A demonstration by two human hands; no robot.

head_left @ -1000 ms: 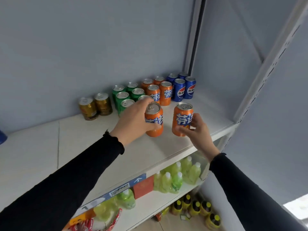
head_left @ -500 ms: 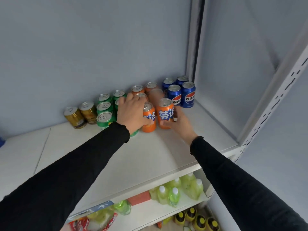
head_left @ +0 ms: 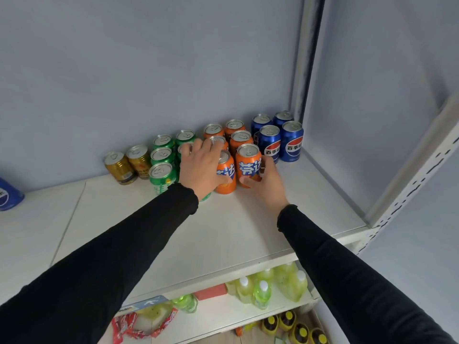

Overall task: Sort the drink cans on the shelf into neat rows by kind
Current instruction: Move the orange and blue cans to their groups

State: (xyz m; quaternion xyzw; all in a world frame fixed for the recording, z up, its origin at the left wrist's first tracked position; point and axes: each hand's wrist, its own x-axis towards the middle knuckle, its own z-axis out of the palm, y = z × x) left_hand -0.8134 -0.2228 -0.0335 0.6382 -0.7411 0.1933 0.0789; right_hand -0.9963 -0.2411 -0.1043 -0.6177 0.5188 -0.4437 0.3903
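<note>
On the white shelf (head_left: 223,232) cans stand in rows against the back wall: two gold cans (head_left: 129,165), several green cans (head_left: 161,170), several orange cans (head_left: 238,140) and several blue cans (head_left: 285,142). My left hand (head_left: 201,167) wraps the front left orange can (head_left: 227,176), which stands on the shelf. My right hand (head_left: 267,184) holds the front right orange can (head_left: 248,162) from its right side and base. Both cans stand side by side in front of the other orange cans. My left hand hides part of a green can.
A blue object (head_left: 8,194) lies at the shelf's far left edge. The shelf's right side wall and perforated upright (head_left: 409,177) close off the right. Lower shelves hold green bottles (head_left: 263,289), red packets (head_left: 139,324) and yellow-capped bottles (head_left: 293,326).
Both hands carried the two orange cans from the shelf's front back to the orange rows and set them down there. The camera moved closer.
</note>
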